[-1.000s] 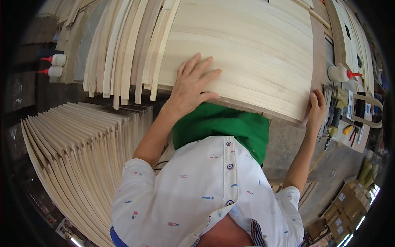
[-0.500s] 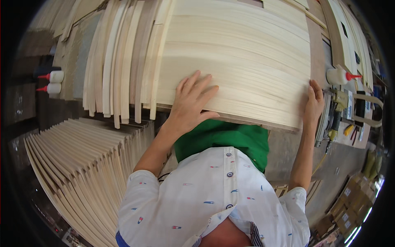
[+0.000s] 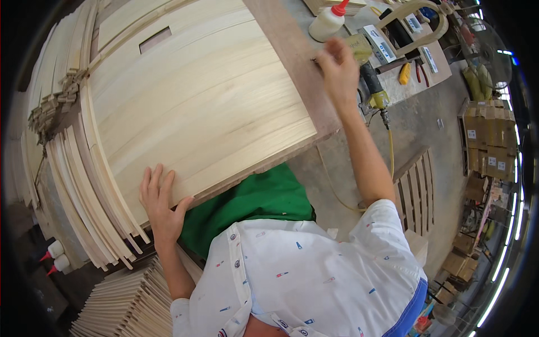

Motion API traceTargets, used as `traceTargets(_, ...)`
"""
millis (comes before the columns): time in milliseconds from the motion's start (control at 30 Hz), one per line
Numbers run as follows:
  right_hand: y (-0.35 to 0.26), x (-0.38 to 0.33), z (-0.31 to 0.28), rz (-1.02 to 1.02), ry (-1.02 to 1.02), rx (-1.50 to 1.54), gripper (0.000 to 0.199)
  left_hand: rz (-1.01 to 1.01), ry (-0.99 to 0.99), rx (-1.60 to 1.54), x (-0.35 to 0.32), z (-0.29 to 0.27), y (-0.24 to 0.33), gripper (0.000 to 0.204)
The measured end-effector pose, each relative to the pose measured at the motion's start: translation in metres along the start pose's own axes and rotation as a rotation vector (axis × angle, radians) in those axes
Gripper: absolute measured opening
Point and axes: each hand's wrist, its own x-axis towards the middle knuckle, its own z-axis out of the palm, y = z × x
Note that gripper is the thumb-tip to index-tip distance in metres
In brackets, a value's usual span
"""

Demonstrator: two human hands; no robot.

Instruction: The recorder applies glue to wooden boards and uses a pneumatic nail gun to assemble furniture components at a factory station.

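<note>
A wide panel of pale wooden boards (image 3: 196, 106) lies on the brown workbench (image 3: 292, 50) in front of me. My left hand (image 3: 161, 202) rests flat on the panel's near edge, fingers spread. My right hand (image 3: 338, 70) is stretched out to the bench's right side, beside a yellow power tool (image 3: 370, 84); whether the hand grips anything I cannot tell. My white patterned shirt and green apron (image 3: 247, 205) fill the lower middle.
Thin wooden slats (image 3: 84, 185) fan along the panel's left side, with more stacked at lower left (image 3: 123, 303). Glue bottles stand at the far right (image 3: 328, 22) and lower left (image 3: 56, 255). Cardboard boxes (image 3: 488, 140) and a wooden pallet (image 3: 418, 191) sit on the floor at right.
The view has swung left and tilted. My right hand left the panel's right edge and reached out toward the tools. My left hand stays on the panel's near edge.
</note>
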Motion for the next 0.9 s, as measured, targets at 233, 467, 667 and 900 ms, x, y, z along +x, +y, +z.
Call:
traceTargets(233, 0.017, 0.113, -0.001, 0.034, -0.046, -0.615, 0.058, -0.070, 0.013, -0.098, -0.011, -0.015, 0.018, 0.054)
traceTargets(467, 0.030, 0.128, 0.014, -0.007, -0.057, -0.488, 0.054, -0.071, 0.099, -0.313, -0.006, -0.013, 0.030, 0.043)
traceTargets(667, -0.094, 0.063, 0.020, -0.484, -0.400, -0.324, 0.040, -0.095, 0.232, -0.514, 0.033, -0.009, 0.047, 0.050)
traceTargets(900, -0.175, -0.072, 0.072, -0.947, -0.829, -0.262, 0.076, -0.204, 0.276, -1.230, 0.076, 0.004, 0.073, 0.070)
